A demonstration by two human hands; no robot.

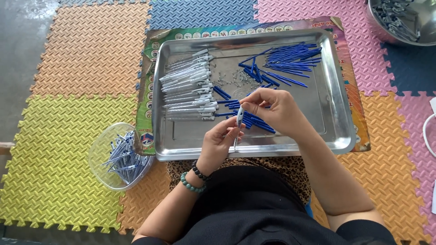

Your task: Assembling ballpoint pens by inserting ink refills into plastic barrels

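- The person sits on the floor with a steel tray point(338, 104) in front of the knees, both hands raised over its near edge.
- The left hand point(219, 144) is curled round a slim white pen barrel point(239, 119), thumb and fingers closed on its lower part — the barrel stands nearly upright, just above the tray's front rim.
- The right hand point(277, 111) comes in from above; its thumb and forefinger are pinched together at the top end of that barrel. What sits between those fingertips is too small to make out.
- Two bead bracelets point(195, 178) — one dark, one green — circle the left wrist.
- In the tray's left half lies a row of white barrels point(188, 88), stacked side by side.
- At the far right of the tray is a fan of blue refills point(290, 59); more blue pieces point(256, 121) lie under and beside the right hand.
- A scatter of tiny metal springs point(234, 79) lies between the white row and the blue pile.
- Left of the tray, on the yellow foam mat point(50, 154), stands a clear plastic bowl point(97, 152) holding finished pens.
- A metal basin point(399, 27) sits at the far right corner, well apart from the hands.
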